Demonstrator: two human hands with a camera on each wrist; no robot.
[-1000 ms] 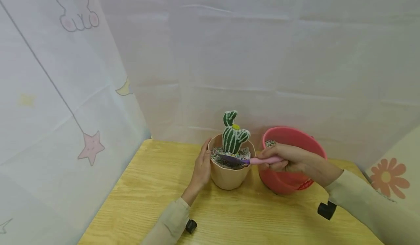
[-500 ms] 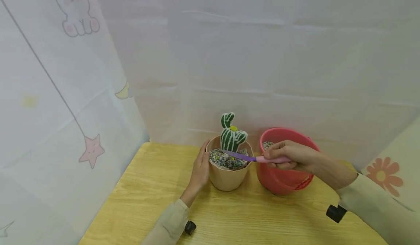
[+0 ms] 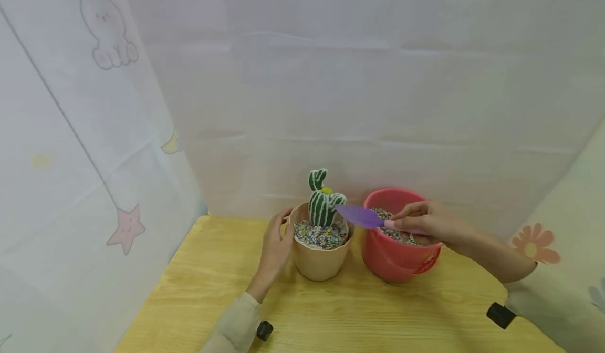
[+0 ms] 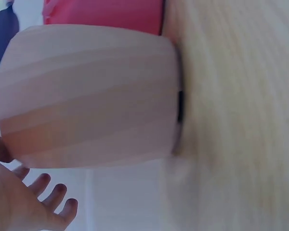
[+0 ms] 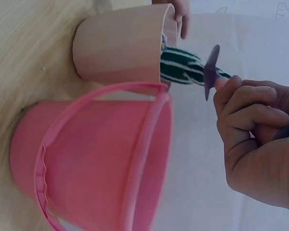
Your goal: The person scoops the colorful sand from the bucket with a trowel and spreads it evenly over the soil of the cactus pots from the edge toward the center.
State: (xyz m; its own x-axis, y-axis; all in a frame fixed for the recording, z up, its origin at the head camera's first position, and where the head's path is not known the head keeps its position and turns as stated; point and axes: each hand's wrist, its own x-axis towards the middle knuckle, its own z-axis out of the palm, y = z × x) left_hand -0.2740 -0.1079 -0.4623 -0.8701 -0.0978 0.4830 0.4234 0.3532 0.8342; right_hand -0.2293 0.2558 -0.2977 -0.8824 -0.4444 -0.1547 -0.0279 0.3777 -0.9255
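Trowel (image 3: 360, 217), purple-bladed, pink-handled, shifted from over the tan pot (image 3: 319, 265) toward the red bucket (image 3: 388, 263) on the counter (image 3: 340, 321), gripped by the right hand (image 3: 429, 222), relaxed left hand (image 3: 274, 249) touching the pot.

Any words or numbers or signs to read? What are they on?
None that I can read: no words, brands, numbers or signs show on the pot, bucket or trowel.
The bunny, star and flower on the walls are just drawings.
The black wrist gadgets are too small to check.
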